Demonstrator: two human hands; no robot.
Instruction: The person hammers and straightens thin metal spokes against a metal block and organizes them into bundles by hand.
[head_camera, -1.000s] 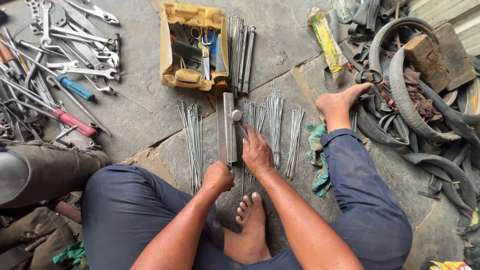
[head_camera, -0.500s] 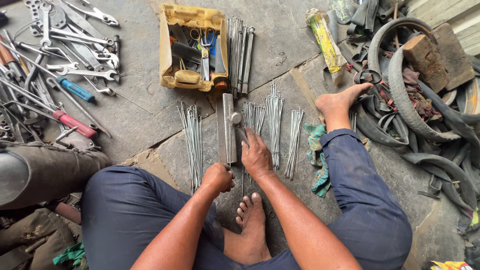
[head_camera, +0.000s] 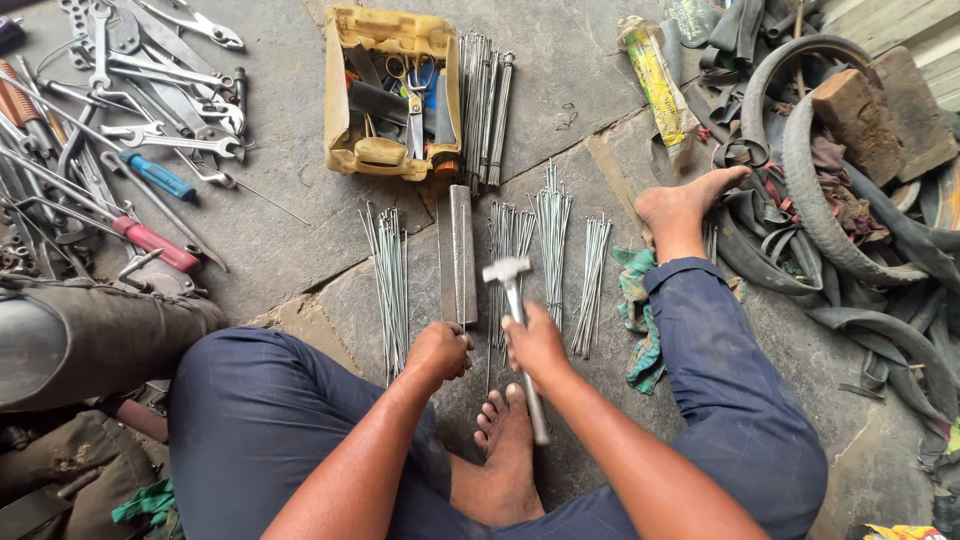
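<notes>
A floor-level bicycle repair workshop: spanners (head_camera: 170, 140), spoke bundles (head_camera: 385, 275) and old tyres (head_camera: 830, 200) cover the stone floor (head_camera: 560, 90).

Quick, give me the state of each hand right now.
Left hand: closed at the near end of the flat metal bar.
Right hand: closed on the hammer.

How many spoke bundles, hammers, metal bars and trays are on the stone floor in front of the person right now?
Loose spoke bundles by the bar: 4, at
Spoke bundle beside the tray: 1
Hammer: 1, in the right hand
Flat metal bar: 1, left hand at its near end
Yellow tray: 1
Total: 8
</notes>
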